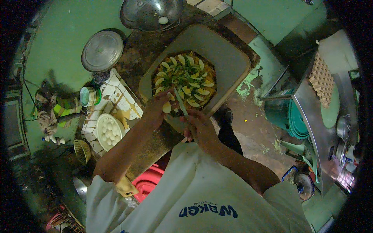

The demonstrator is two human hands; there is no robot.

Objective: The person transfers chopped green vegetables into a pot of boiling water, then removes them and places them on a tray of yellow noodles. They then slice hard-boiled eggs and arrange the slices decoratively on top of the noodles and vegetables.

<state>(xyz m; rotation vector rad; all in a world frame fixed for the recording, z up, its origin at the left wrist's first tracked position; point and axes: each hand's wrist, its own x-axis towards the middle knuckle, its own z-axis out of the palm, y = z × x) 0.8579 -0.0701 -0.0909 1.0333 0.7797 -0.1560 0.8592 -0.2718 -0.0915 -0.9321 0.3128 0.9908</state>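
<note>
My right hand point(201, 123) grips a knife point(181, 102), its blade pointing up and left over the edge of the dish. Slices of boiled egg point(167, 107) are held in my left hand point(158, 107), just left of the blade. Beyond both hands lies a round dish of food point(183, 77) topped with chopped green herbs and a ring of egg wedges. It rests on a large rectangular tray or board point(230, 55) with raised edges.
A white bowl of peeled eggs point(109, 132) stands on the tiled ledge at left, near stacked green-rimmed containers point(89, 96). A metal lid point(102, 51) leans further up. One egg lies in a metal colander point(151, 14) at the top. Egg cartons point(322, 81) sit on a steel table at right.
</note>
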